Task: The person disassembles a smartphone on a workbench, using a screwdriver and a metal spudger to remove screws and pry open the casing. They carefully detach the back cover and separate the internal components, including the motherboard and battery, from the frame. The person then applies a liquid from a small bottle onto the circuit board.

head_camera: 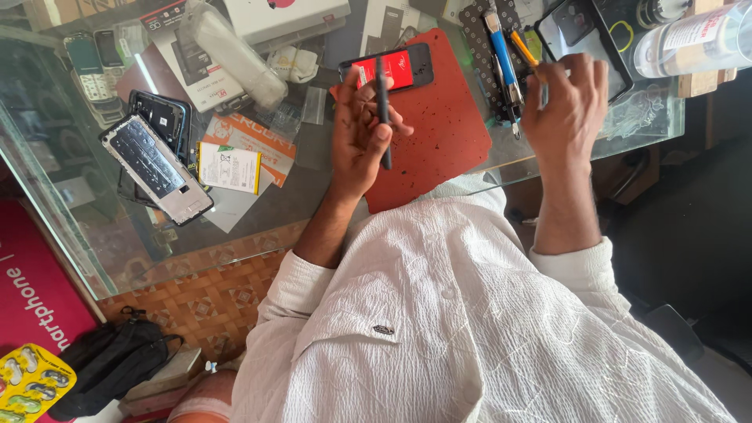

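Observation:
My left hand (356, 133) holds a slim dark screwdriver-like tool (383, 117) upright between thumb and fingers, just in front of a small black phone with a red screen (392, 69). The phone lies at the far edge of a red work mat (442, 133) on a glass table (70, 211). My right hand (565, 102) is curled, back up, over a row of tools at the table's right. Its fingertips meet the end of an orange-handled tool (523, 47), beside a blue-handled tool (501, 59). The grip itself is hidden under the hand.
An opened phone body (157, 168), another phone shell (160, 117), a flat battery (229, 167) and packaging lie at the left. Old keypad phones (94, 63) and a white box (286, 16) sit at the back, a clear bottle (697, 39) far right. A black bag (110, 360) and a pill blister (31, 384) lie below.

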